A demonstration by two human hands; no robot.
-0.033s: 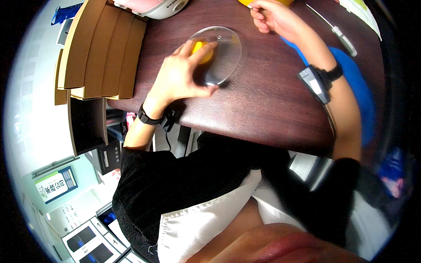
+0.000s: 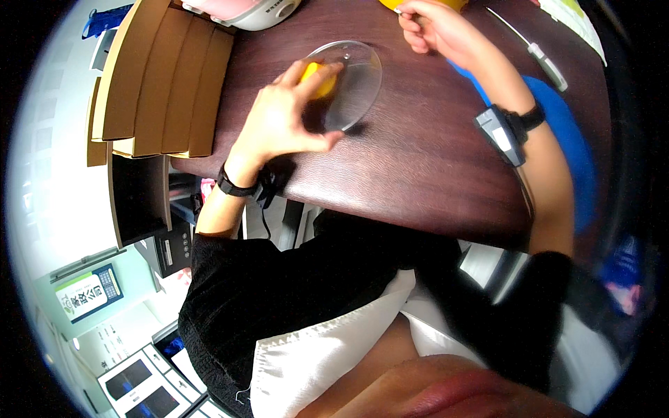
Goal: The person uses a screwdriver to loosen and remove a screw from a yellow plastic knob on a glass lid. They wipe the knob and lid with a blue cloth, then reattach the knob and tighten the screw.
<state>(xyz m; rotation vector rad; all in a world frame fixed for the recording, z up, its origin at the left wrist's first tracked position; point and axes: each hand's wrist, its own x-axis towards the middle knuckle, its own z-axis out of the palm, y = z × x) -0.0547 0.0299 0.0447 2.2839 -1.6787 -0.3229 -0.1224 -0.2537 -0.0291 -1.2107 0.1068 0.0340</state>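
Observation:
My left hand (image 2: 282,115) is at a round clear lid (image 2: 362,83) with a yellow knob (image 2: 320,82). Its fingers curl about the knob, while the thumb reaches along the lid's near rim. The lid looks slightly tilted, with a shadow under its near right edge. At the top of the view, my right hand (image 2: 435,28) has its fingers bent and pinched beside a yellow rounded thing (image 2: 425,3), mostly cut off by the picture's edge. Whatever lies in that pinch is too small to make out. Both wrists wear black straps with small devices.
A pink and white appliance (image 2: 244,12) stands at the far left of the dark wooden table (image 2: 418,160). Brown cardboard boxes (image 2: 164,83) line its left side. On the right lie a screwdriver-like tool (image 2: 547,66) with a grey handle and something blue (image 2: 575,146) under my right arm.
The lid has moved slightly left and its near edge has lifted a little, with my left hand shifting along with it. My right hand stays in place.

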